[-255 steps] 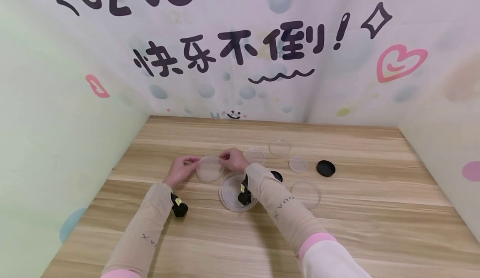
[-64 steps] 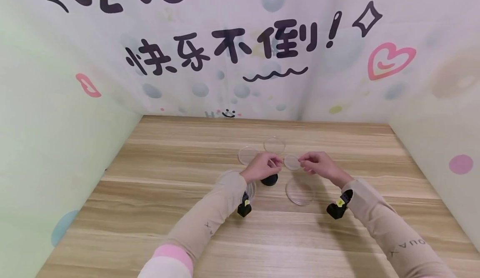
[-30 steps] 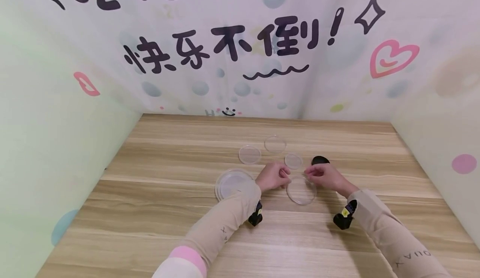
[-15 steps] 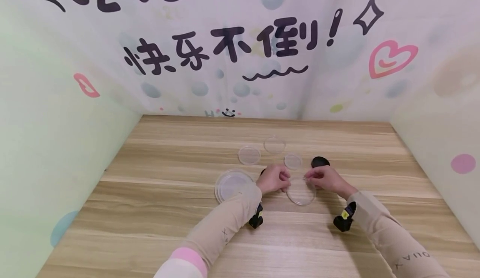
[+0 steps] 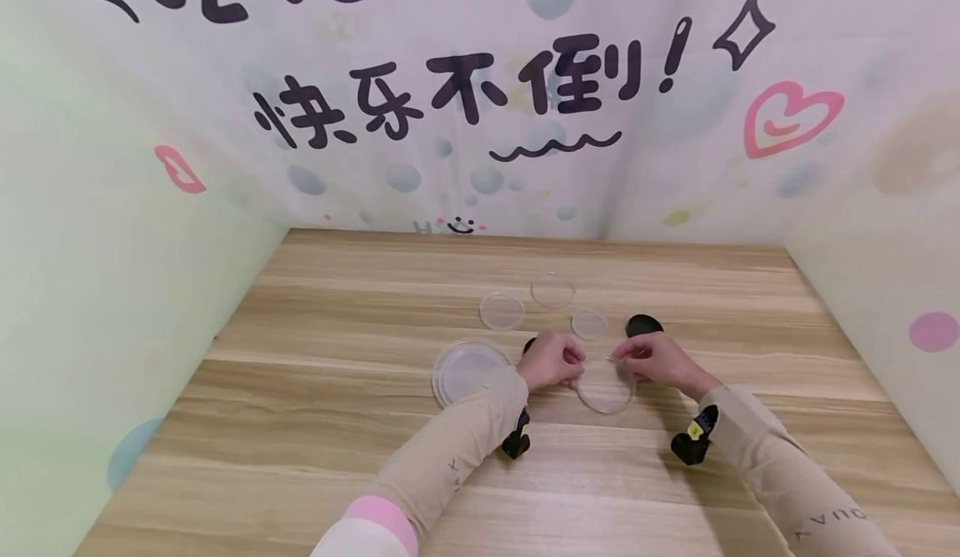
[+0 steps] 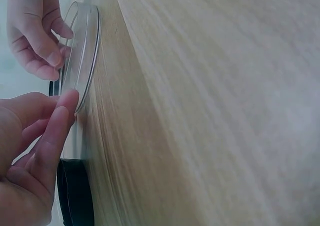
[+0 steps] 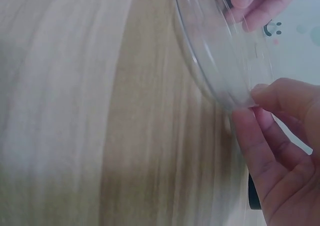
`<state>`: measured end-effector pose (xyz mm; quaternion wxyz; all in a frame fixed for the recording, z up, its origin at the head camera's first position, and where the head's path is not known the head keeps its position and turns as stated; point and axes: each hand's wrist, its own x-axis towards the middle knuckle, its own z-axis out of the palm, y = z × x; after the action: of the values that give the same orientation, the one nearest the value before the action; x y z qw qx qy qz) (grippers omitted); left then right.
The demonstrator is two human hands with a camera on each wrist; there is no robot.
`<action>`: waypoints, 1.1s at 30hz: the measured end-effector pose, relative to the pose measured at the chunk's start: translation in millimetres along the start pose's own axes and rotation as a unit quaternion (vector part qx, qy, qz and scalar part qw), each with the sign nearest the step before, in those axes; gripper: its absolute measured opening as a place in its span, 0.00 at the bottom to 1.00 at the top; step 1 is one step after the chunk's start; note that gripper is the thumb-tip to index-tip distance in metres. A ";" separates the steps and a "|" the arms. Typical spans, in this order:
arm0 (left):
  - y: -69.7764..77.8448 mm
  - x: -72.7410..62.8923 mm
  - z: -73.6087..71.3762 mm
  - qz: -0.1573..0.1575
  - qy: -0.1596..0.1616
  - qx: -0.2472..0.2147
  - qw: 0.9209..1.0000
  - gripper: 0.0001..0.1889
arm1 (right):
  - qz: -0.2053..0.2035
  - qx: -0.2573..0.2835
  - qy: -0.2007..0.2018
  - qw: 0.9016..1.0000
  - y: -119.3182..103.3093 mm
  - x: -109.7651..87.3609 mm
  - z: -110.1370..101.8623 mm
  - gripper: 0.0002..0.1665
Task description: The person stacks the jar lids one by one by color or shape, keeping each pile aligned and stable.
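A large clear round dish (image 5: 606,407), like a petri dish half, lies between my two hands just above or on the wooden table. My right hand (image 5: 660,361) pinches its rim on the far right side; in the right wrist view thumb and fingers meet at the edge of the clear dish (image 7: 215,61). My left hand (image 5: 551,359) holds the opposite rim with thumb and fingertips, as the left wrist view shows beside the dish wall (image 6: 86,41). Whether the dish is lifted off the wood is hard to tell.
Left stands a set of nested clear dishes (image 5: 468,373), partly under my left sleeve. Farther back lie clear discs: one (image 5: 502,312), another (image 5: 553,290) and a smaller one (image 5: 589,323). Black round caps sit behind my right hand (image 5: 643,324) and beside my left hand (image 6: 75,191).
Earlier both hands held a clear disc on the left, then worked near the small disc. They have since come down to the large clear dish; over the last second they barely move.
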<state>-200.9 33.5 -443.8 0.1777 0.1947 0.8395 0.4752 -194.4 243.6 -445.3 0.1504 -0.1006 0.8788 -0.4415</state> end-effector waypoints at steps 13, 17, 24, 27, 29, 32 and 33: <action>7.8 2.0 -9.7 0.002 0.003 0.039 0.999 0.10 | -0.035 -0.004 0.001 0.999 -7.6 -1.6 -6.1 0.10; 10.7 1.8 -15.7 0.001 0.000 0.041 0.999 0.11 | -0.052 0.004 0.003 0.999 -11.9 -0.4 -7.4 0.11; 13.0 1.5 -26.0 0.014 0.016 0.054 0.998 0.11 | -0.059 0.003 0.005 0.998 -20.1 4.1 -8.7 0.13; 14.8 1.8 -31.7 0.011 0.022 0.061 0.998 0.11 | -0.070 0.000 0.007 0.998 -24.8 7.1 -9.6 0.14; 16.4 1.8 -35.6 0.012 0.024 0.068 0.997 0.10 | -0.077 -0.001 0.009 0.997 -27.9 9.3 -10.2 0.14; 17.6 1.4 -41.6 0.019 0.026 0.075 0.997 0.10 | -0.086 -0.006 0.013 0.996 -33.0 12.6 -9.8 0.14; 17.8 1.1 -43.6 0.022 0.027 0.077 0.996 0.10 | -0.089 -0.010 0.015 0.996 -34.7 13.7 -9.4 0.13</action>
<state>-220.1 10.7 -407.3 0.1295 0.2131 0.8734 0.4183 -208.9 225.9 -414.4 0.0963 -0.1736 0.8727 -0.4461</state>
